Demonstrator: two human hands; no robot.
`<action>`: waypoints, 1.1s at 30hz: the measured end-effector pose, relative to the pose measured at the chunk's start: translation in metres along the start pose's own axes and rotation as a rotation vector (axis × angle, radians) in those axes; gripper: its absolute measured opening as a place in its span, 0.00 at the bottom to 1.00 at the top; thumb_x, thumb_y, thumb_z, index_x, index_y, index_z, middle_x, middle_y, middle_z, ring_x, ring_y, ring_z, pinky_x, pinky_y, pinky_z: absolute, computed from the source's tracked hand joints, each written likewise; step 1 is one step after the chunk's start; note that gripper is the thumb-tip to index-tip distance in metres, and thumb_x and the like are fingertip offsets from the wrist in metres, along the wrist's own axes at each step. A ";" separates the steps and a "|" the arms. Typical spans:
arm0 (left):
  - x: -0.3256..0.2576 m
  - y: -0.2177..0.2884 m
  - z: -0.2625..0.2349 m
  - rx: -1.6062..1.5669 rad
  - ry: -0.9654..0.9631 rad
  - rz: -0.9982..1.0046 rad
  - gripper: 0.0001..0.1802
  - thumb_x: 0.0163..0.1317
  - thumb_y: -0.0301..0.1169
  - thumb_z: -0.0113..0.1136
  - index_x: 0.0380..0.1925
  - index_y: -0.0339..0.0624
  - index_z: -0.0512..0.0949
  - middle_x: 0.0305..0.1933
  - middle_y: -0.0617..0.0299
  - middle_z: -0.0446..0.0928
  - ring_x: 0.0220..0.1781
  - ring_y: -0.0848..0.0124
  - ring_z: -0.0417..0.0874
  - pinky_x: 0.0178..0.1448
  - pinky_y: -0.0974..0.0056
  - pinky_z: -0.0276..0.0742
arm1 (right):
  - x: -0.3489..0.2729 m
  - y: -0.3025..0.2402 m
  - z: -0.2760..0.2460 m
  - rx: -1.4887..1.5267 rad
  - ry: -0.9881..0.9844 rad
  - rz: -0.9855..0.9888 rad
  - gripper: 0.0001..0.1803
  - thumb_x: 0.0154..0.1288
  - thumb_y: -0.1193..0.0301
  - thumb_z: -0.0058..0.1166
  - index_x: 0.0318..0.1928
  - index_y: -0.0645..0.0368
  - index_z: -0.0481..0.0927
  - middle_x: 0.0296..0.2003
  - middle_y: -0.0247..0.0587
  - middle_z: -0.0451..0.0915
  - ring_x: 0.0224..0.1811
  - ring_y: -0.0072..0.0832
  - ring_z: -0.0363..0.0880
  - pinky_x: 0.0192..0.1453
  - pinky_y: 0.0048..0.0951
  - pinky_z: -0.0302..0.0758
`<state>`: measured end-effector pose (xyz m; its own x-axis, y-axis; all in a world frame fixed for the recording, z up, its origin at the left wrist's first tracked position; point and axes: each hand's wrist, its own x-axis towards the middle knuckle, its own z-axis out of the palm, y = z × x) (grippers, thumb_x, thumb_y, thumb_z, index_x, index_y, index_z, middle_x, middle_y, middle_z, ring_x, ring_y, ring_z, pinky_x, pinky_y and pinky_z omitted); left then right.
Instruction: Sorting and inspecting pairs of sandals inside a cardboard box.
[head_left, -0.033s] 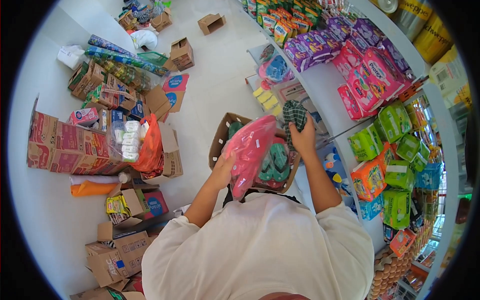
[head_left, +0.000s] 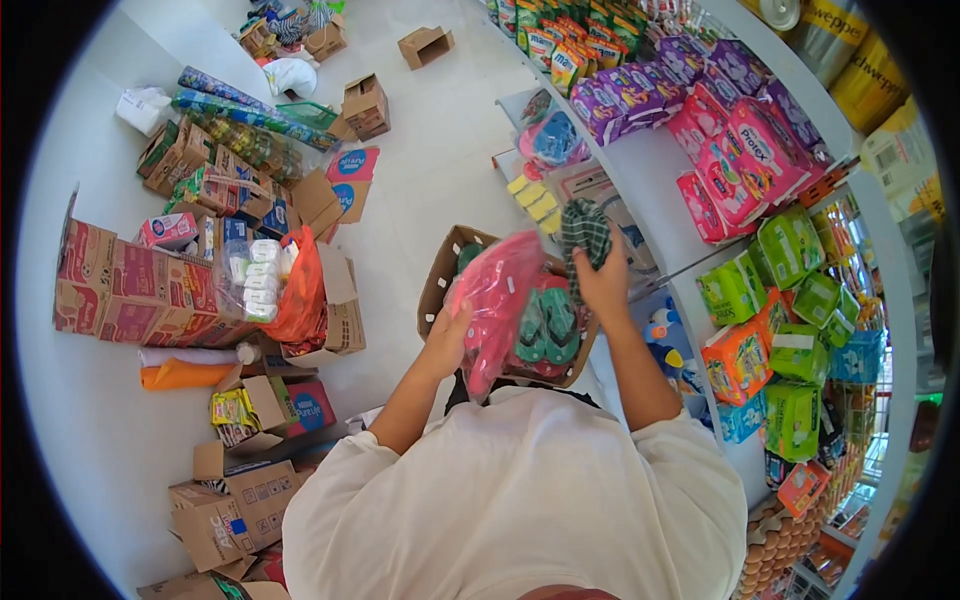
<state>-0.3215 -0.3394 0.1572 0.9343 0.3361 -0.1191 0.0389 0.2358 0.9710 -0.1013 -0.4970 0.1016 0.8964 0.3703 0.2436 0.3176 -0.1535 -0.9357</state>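
My left hand (head_left: 447, 342) is closed on the edge of a pair of pink flip-flops (head_left: 492, 305) in a clear plastic bag, tilted over an open cardboard box (head_left: 440, 290). In my right hand (head_left: 604, 280) is a crumpled dark green checked cloth (head_left: 585, 238), gripped above the box's right side. Green flip-flops (head_left: 547, 325) in clear plastic lie inside that box, right of the pink bag. The bag hides part of the box's contents.
To the right, a white shelf (head_left: 640, 160) carries purple packs (head_left: 620, 98), pink packs (head_left: 740, 165) and green packs (head_left: 790, 250). Cardboard boxes (head_left: 150, 285) and a red plastic bag (head_left: 300, 290) line the left wall. A small open carton (head_left: 425, 46) lies on the far floor.
My right hand and the checked cloth have shifted slightly left. The bagged pink flip-flops have tilted a little, showing more of the green pair.
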 end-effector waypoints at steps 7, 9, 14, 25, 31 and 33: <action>0.016 -0.036 0.006 -0.123 0.353 0.004 0.37 0.78 0.58 0.27 0.68 0.40 0.65 0.64 0.53 0.74 0.64 0.63 0.77 0.69 0.57 0.73 | -0.090 -0.093 0.033 -0.077 -0.452 -0.411 0.30 0.53 0.79 0.62 0.60 0.54 0.77 0.58 0.56 0.72 0.61 0.52 0.73 0.66 0.43 0.68; 0.018 -0.041 0.005 -0.317 0.395 -0.038 0.40 0.76 0.62 0.27 0.66 0.40 0.68 0.57 0.53 0.79 0.57 0.63 0.83 0.62 0.56 0.80 | -0.097 -0.091 0.034 -0.022 -0.459 -0.417 0.29 0.49 0.79 0.61 0.56 0.51 0.80 0.57 0.56 0.71 0.58 0.56 0.71 0.65 0.46 0.68; 0.020 -0.007 0.017 -0.391 0.416 -0.020 0.45 0.73 0.66 0.28 0.68 0.36 0.66 0.64 0.49 0.75 0.63 0.59 0.78 0.68 0.54 0.74 | -0.089 -0.071 0.016 0.018 -0.548 -0.517 0.28 0.42 0.79 0.61 0.50 0.49 0.84 0.57 0.56 0.71 0.57 0.56 0.71 0.63 0.48 0.68; 0.015 -0.002 0.008 0.309 0.070 0.170 0.32 0.69 0.31 0.52 0.71 0.33 0.60 0.70 0.48 0.68 0.71 0.59 0.68 0.74 0.60 0.61 | -0.054 -0.107 -0.018 -0.020 -0.297 -0.353 0.26 0.45 0.80 0.59 0.50 0.54 0.83 0.54 0.54 0.74 0.56 0.52 0.75 0.62 0.43 0.71; 0.006 -0.010 0.008 0.786 -0.124 0.243 0.35 0.59 0.27 0.55 0.69 0.38 0.63 0.67 0.37 0.68 0.70 0.40 0.67 0.71 0.53 0.67 | -0.037 -0.105 -0.005 -0.170 -0.337 -0.548 0.26 0.44 0.77 0.59 0.49 0.51 0.84 0.54 0.53 0.75 0.57 0.54 0.73 0.63 0.47 0.70; 0.003 -0.013 0.008 0.871 -0.101 0.349 0.39 0.55 0.27 0.56 0.71 0.38 0.62 0.70 0.38 0.66 0.69 0.41 0.67 0.69 0.52 0.69 | -0.024 -0.091 -0.003 -0.219 -0.292 -0.446 0.25 0.44 0.78 0.58 0.49 0.51 0.84 0.54 0.54 0.75 0.57 0.55 0.73 0.63 0.47 0.70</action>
<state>-0.3162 -0.3480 0.1462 0.9678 0.1694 0.1864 -0.0353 -0.6416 0.7662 -0.1509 -0.4943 0.1820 0.5484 0.6759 0.4924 0.7296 -0.0990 -0.6767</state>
